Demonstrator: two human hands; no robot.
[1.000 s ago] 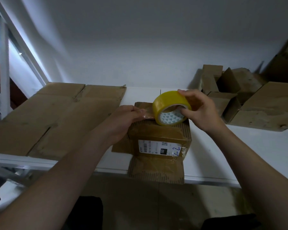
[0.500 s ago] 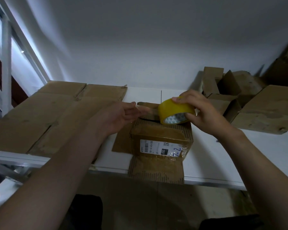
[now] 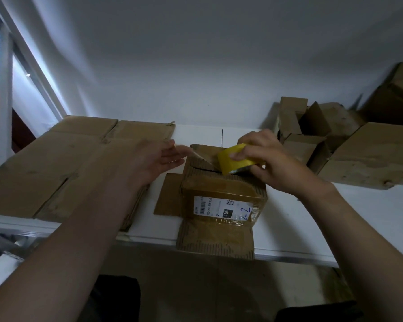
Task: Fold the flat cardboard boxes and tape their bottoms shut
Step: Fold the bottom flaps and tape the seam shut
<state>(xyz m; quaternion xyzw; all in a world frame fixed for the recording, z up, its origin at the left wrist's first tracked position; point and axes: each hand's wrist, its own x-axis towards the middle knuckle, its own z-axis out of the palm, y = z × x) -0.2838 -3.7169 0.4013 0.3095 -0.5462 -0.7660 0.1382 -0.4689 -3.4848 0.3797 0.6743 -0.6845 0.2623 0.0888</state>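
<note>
White tabletop [image 3: 300, 217] runs along a pale wall, and the small cardboard box [image 3: 219, 189] stands at its near edge with its shipping label [image 3: 221, 205] facing the camera. Over the far right of the box's top, the right hand [image 3: 272, 163] grips the yellow tape roll [image 3: 237, 160], fingers curled over the rim and thumb below. Left of the box's top, the left hand [image 3: 154, 161] has its fingers nearly straight, their tips against the free end of the tape strip [image 3: 200, 156]; no curl round it shows. The strip hangs taut between the two hands, raised off the cardboard, its long axis running left to right across the box and slanting slightly nearer toward the roll. Just under it a dark seam [image 3: 205, 169] between the top flaps seems to run much the same way. The coming move likely turns on lowering the strip onto that seam; the left hand is nearer the box's left edge to anchor the end there. Flat cardboard sheets [image 3: 56, 168] lie left of the box, and folded boxes [image 3: 370, 154] sit to its right.
</note>
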